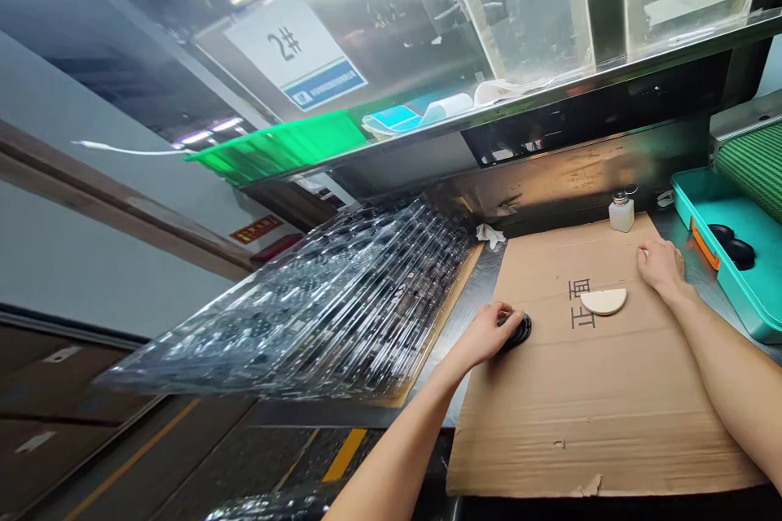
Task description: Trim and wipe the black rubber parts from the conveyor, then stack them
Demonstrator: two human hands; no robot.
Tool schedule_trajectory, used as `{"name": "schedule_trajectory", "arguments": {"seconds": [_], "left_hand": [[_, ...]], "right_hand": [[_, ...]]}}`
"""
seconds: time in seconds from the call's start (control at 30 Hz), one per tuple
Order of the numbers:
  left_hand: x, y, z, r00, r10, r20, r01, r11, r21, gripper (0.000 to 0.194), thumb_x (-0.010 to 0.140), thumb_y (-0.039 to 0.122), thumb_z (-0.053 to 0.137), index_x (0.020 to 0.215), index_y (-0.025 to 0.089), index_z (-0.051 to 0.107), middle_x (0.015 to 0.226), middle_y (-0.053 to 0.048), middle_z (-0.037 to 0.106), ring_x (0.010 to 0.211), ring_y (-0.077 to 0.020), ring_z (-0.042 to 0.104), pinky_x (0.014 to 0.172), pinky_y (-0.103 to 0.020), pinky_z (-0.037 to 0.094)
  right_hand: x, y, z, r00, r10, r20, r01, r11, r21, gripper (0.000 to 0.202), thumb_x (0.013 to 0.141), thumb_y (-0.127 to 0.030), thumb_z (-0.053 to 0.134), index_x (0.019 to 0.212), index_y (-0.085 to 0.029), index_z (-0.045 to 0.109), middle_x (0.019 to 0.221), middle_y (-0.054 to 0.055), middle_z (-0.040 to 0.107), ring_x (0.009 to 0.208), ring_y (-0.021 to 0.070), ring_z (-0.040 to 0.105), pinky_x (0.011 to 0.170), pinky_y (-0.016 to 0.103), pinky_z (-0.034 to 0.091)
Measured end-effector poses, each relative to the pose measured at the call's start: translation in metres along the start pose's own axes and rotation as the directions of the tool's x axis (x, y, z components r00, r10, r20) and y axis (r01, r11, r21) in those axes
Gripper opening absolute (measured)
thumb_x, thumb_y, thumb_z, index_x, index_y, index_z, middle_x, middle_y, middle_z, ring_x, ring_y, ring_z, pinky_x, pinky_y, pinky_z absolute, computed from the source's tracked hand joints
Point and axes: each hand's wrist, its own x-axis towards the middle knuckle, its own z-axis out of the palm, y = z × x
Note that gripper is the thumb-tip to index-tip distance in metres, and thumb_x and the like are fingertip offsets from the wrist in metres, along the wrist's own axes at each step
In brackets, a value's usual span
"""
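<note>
My left hand (pixel 492 332) is closed around a black round part (pixel 520 330) at the left edge of a cardboard sheet (pixel 550 399); the fingers partly cover it. My right hand (pixel 661 265) rests with curled fingers on the sheet's right edge, and whether anything is inside it is hidden. Between the hands lies a pale half-round piece (pixel 604 302), flat side up, over black printed characters (pixel 582 317). Beyond it, a small white bottle (pixel 621 213) with a metal top stands on the far end of the cardboard.
To the left rises a stack of clear plastic trays (pixel 342 317). A teal bin (pixel 754 305) at the right holds black round parts (pixel 736 251), beside a green conveyor belt (pixel 757 163). Crumpled white tissue (pixel 490 235) lies behind the cardboard. A metal shelf carries a green tray (pixel 281 148).
</note>
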Motion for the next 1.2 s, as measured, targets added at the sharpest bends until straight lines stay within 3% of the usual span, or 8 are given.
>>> {"name": "schedule_trajectory", "arguments": {"seconds": [0.17, 0.43, 0.63, 0.73, 0.87, 1.03, 1.1, 1.2], "left_hand": [[-0.011, 0.002, -0.005, 0.986, 0.148, 0.075, -0.161, 0.966, 0.202, 0.09, 0.065, 0.055, 0.076, 0.144, 0.022, 0.049, 0.15, -0.017, 0.044, 0.136, -0.0376, 0.045, 0.113, -0.048, 0.033], [0.004, -0.001, -0.008, 0.907, 0.369, 0.203, -0.407, 0.89, 0.203, 0.038, 0.081, 0.042, 0.06, 0.114, 0.029, 0.072, 0.124, -0.008, 0.067, 0.118, -0.0313, 0.061, 0.108, -0.044, 0.043], [0.025, -0.031, -0.011, 0.91, 0.355, 0.215, -0.407, 0.864, 0.297, 0.047, 0.08, 0.056, 0.057, 0.115, 0.028, 0.07, 0.124, -0.009, 0.068, 0.115, -0.0327, 0.064, 0.104, -0.044, 0.047], [0.026, -0.023, -0.014, 0.928, 0.309, 0.21, -0.371, 0.831, 0.414, 0.065, 0.08, 0.062, 0.055, 0.132, 0.024, 0.063, 0.138, -0.013, 0.061, 0.123, -0.0376, 0.058, 0.104, -0.049, 0.046], [0.033, 0.053, -0.011, 0.907, 0.385, 0.171, -0.417, 0.762, 0.495, 0.073, 0.081, 0.066, 0.05, 0.135, 0.018, 0.06, 0.141, -0.016, 0.058, 0.126, -0.041, 0.055, 0.102, -0.052, 0.046], [0.051, 0.235, 0.024, 0.651, 0.745, 0.146, -0.744, 0.588, 0.318, 0.049, 0.09, 0.056, 0.046, 0.119, 0.023, 0.067, 0.124, -0.01, 0.069, 0.116, -0.0289, 0.062, 0.101, -0.039, 0.046], [0.062, 0.301, 0.042, 0.599, 0.795, 0.095, -0.778, 0.55, 0.304, 0.039, 0.093, 0.047, 0.042, 0.108, 0.024, 0.07, 0.115, -0.009, 0.071, 0.108, -0.0279, 0.064, 0.095, -0.039, 0.048], [0.08, 0.363, 0.077, 0.592, 0.735, 0.331, -0.805, 0.52, 0.287, 0.025, 0.086, 0.036, 0.054, 0.075, 0.023, 0.072, 0.089, -0.011, 0.072, 0.092, -0.0313, 0.066, 0.087, -0.044, 0.049]], "right_hand": [[0.0, -0.001, 0.002, 1.0, -0.009, 0.006, 0.009, 1.0, 0.013, 0.03, 0.095, -0.028, 0.045, 0.103, -0.02, 0.073, 0.109, 0.013, 0.068, 0.102, 0.0268, 0.059, 0.083, 0.036, 0.041], [-0.005, -0.011, -0.012, 0.993, 0.014, 0.119, -0.017, 1.0, 0.019, 0.031, 0.097, -0.026, 0.043, 0.109, -0.018, 0.07, 0.114, 0.015, 0.066, 0.11, 0.0278, 0.056, 0.09, 0.037, 0.04], [-0.01, -0.023, -0.017, 0.987, 0.088, 0.134, -0.086, 0.996, -0.022, 0.029, 0.097, -0.024, 0.046, 0.118, -0.016, 0.065, 0.122, 0.019, 0.062, 0.116, 0.0326, 0.053, 0.093, 0.046, 0.041], [-0.011, -0.029, -0.016, 0.978, 0.138, 0.158, -0.139, 0.99, -0.009, 0.032, 0.097, -0.015, 0.042, 0.122, -0.011, 0.061, 0.121, 0.023, 0.061, 0.115, 0.0325, 0.055, 0.091, 0.046, 0.044], [-0.012, -0.034, -0.012, 0.986, 0.069, 0.154, -0.078, 0.996, 0.053, 0.033, 0.098, -0.01, 0.037, 0.119, -0.011, 0.062, 0.119, 0.018, 0.063, 0.114, 0.0266, 0.057, 0.094, 0.039, 0.044], [-0.017, -0.035, -0.001, 0.994, -0.029, 0.11, 0.017, 0.994, 0.108, 0.027, 0.095, -0.015, 0.045, 0.116, -0.014, 0.063, 0.117, 0.015, 0.064, 0.111, 0.0264, 0.058, 0.095, 0.04, 0.046], [-0.017, -0.035, 0.004, 0.997, -0.037, 0.072, 0.027, 0.989, 0.143, 0.026, 0.093, -0.016, 0.048, 0.113, -0.014, 0.063, 0.113, 0.015, 0.064, 0.107, 0.0278, 0.06, 0.094, 0.044, 0.047], [-0.014, -0.036, 0.01, 0.997, 0.0, 0.078, -0.016, 0.98, 0.2, 0.024, 0.09, -0.018, 0.052, 0.109, -0.013, 0.065, 0.11, 0.016, 0.066, 0.104, 0.0304, 0.061, 0.092, 0.047, 0.049]]}}
